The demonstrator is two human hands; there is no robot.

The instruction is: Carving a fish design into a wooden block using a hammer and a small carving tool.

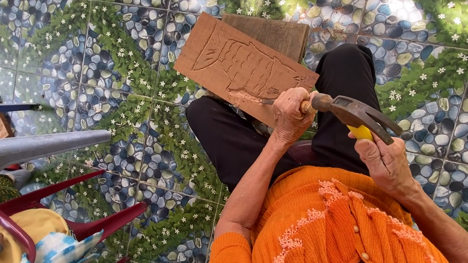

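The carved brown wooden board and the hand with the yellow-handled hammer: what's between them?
In the head view, the left hand gripping a wooden-handled chisel, then the hammer's dark metal head.

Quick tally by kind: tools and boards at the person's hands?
Hammers: 1, the yellow-handled steel claw hammer in the right hand
Chisels: 1, the wooden-handled chisel in the left hand
Wooden boards: 2, the carved brown wooden board on the lap and the plain darker wooden board behind it
Total: 4
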